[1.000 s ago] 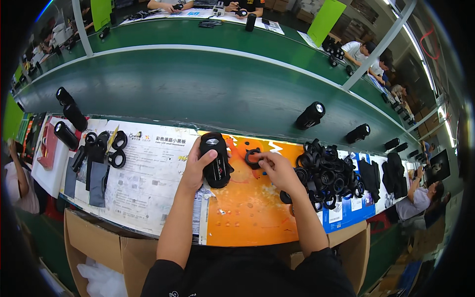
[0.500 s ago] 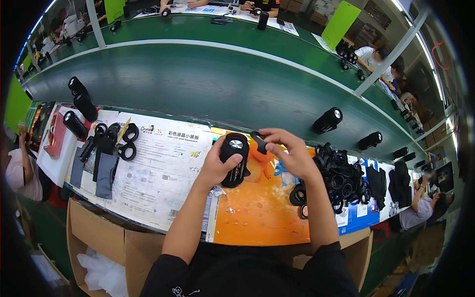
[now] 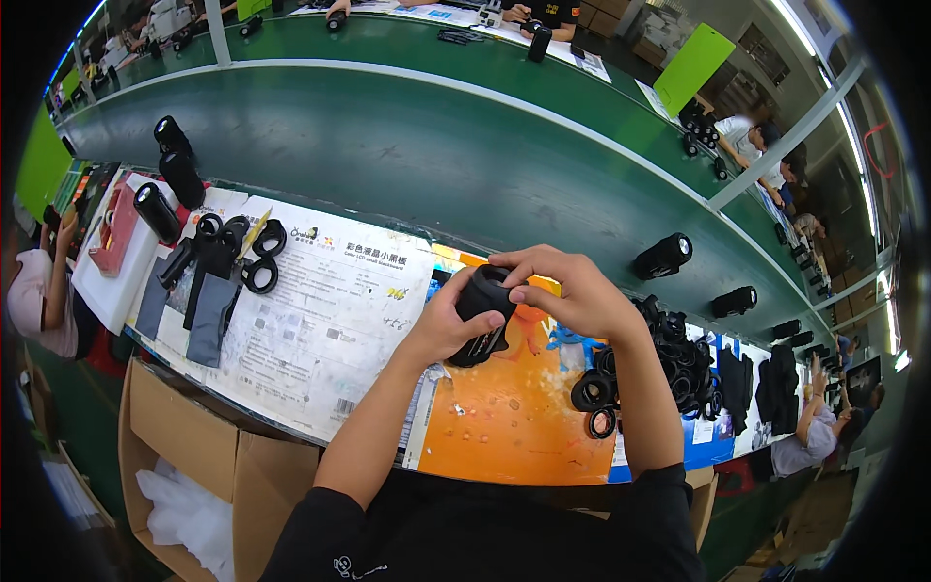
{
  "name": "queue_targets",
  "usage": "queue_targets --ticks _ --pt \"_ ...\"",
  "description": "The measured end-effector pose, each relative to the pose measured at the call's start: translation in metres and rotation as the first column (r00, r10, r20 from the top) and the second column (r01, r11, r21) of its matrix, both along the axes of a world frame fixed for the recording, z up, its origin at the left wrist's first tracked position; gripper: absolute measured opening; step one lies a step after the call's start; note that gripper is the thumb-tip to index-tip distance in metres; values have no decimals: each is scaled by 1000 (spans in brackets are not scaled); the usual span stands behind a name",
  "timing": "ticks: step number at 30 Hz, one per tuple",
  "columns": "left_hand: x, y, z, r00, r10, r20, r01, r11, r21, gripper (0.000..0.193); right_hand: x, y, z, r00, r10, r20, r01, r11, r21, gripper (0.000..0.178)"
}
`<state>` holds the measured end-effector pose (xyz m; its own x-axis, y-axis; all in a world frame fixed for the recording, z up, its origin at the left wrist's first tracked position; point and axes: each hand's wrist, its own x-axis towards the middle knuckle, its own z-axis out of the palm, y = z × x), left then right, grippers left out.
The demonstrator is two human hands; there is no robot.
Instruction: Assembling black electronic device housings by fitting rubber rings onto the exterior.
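Note:
My left hand (image 3: pixel 443 328) is wrapped round a black cylindrical speaker (image 3: pixel 472 351), which it holds tilted above the orange sheet. A black ring (image 3: pixel 491 278) sits at the speaker's upper end. My right hand (image 3: pixel 572 293) has its thumb and fingers closed on that ring's edge. Whether the ring is fully seated cannot be seen. To the right of my right forearm lies a heap of black rings (image 3: pixel 679 364), and a few loose rings (image 3: pixel 593 391) lie by its near side.
Black speakers stand or lie on the green conveyor (image 3: pixel 417 126) and at the left. Scissors-like black rings (image 3: pixel 262 272) and grey fabric pieces (image 3: pixel 213 322) rest on the white printed sheet (image 3: pixel 330 301). An open carton (image 3: pixel 184 407) is below left. Other people work beyond.
My right hand has brought the black ring leftward onto the speaker's end, covering the silver disc's edge. The speaker stays in my left hand. The whole view has tilted slightly.

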<state>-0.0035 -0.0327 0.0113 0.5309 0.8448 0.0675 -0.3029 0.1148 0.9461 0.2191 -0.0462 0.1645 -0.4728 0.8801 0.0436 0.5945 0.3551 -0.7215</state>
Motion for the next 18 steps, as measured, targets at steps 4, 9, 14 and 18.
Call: queue_targets --ticks 4,9,14,18 --pt "2 1 -6 999 -5 51 6 1000 -30 85 -3 -5 0 1000 17 15 -18 998 65 14" --pt "3 0 -6 998 1 56 -3 1000 25 85 -10 -10 5 999 2 35 -3 1000 24 33" --pt "2 -1 -3 1000 17 26 -18 998 54 85 -8 -9 -1 982 131 138 -151 978 144 59" --pt "1 0 -4 997 -6 80 5 1000 16 81 -17 -14 -3 985 85 147 -110 978 177 66"
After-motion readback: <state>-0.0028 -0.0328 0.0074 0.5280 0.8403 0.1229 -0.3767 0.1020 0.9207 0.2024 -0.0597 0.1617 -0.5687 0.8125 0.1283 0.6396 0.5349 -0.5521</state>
